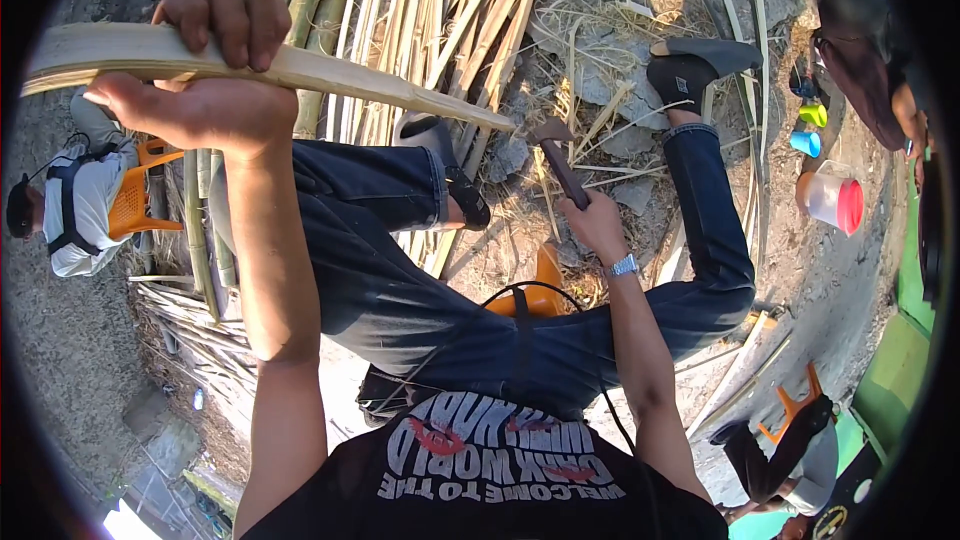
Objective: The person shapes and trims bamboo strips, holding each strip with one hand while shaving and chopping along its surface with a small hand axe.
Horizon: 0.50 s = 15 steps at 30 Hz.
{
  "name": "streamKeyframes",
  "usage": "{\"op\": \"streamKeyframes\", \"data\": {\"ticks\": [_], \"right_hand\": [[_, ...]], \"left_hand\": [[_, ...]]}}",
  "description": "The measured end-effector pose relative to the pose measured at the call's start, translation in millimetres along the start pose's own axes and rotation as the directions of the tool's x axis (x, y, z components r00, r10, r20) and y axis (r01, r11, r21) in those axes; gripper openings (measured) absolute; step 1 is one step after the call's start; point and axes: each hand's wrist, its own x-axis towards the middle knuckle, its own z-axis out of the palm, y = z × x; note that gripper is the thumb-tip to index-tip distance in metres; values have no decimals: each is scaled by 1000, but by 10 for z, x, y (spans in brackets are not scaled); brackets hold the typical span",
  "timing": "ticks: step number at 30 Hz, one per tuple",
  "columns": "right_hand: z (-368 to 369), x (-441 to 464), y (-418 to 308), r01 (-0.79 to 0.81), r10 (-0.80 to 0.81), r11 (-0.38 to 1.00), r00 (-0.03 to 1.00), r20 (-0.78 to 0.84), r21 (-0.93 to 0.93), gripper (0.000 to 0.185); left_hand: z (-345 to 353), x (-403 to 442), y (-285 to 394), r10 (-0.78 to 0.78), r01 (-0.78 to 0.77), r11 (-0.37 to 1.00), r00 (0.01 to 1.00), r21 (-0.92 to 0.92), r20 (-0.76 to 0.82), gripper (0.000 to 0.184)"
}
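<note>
My left hand [215,70] is raised at the upper left, its fingers wrapped round a long pale split bamboo strip [350,80]. The strip tapers to a point near the middle of the view. My right hand [597,225] grips the dark handle of a small hatchet [565,175], whose head lies close to the strip's tip with a small gap between them. A watch [624,265] is on my right wrist. Below the hatchet, an orange seat [540,285] shows between my legs.
Bamboo strips [430,15] and green poles [325,20] lie ahead. People sit at the left [90,205], upper right [865,60] and lower right [805,460]. A white and red bucket [835,202] and a blue cup [805,143] stand at the right.
</note>
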Motion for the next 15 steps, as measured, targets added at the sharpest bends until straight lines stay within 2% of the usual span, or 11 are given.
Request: {"op": "streamKeyframes", "data": {"ticks": [1, 2, 4, 5, 6, 8, 9, 10, 12, 13, 15], "right_hand": [[-63, -172, -120, 92, -83, 991, 993, -89, 96, 34], [-66, -276, -180, 87, -78, 992, 993, -93, 94, 34], [-24, -458, -241, 245, -188, 877, 966, -175, 412, 21], [38, -511, -276, 252, -204, 809, 968, -147, 531, 19], [68, -574, -323, 251, -204, 808, 968, -147, 532, 19], [-65, -748, -650, 156, -134, 742, 987, -84, 651, 27], [-101, -808, -711, 213, -190, 731, 976, -107, 648, 37], [-158, -850, -777, 213, -188, 726, 976, -109, 653, 37], [-276, -923, -883, 331, -252, 790, 943, -219, 516, 45], [-304, -927, -934, 329, -249, 791, 943, -220, 516, 45], [-349, -861, -1030, 494, -304, 774, 839, -451, 397, 48]], "left_hand": [[127, -11, 18, 46, -21, 981, 991, 191, -124, 79], [203, -14, 8, 117, -20, 926, 965, 376, -237, 79], [199, -23, -30, 130, -43, 931, 967, 363, -219, 78], [232, -28, -40, 176, -62, 904, 956, 424, -236, 76], [253, -19, -46, 224, -82, 872, 943, 483, -245, 74], [167, 6, -48, 254, -132, 835, 954, 534, -161, 72], [216, 12, -53, 311, -169, 773, 941, 611, -133, 73], [249, 24, -60, 365, -206, 703, 926, 680, -98, 73], [245, 26, -62, 354, -214, 719, 931, 662, -83, 73], [300, 32, -68, 369, -198, 714, 921, 671, -122, 73], [340, 29, -78, 382, -181, 715, 910, 675, -160, 73]]}}
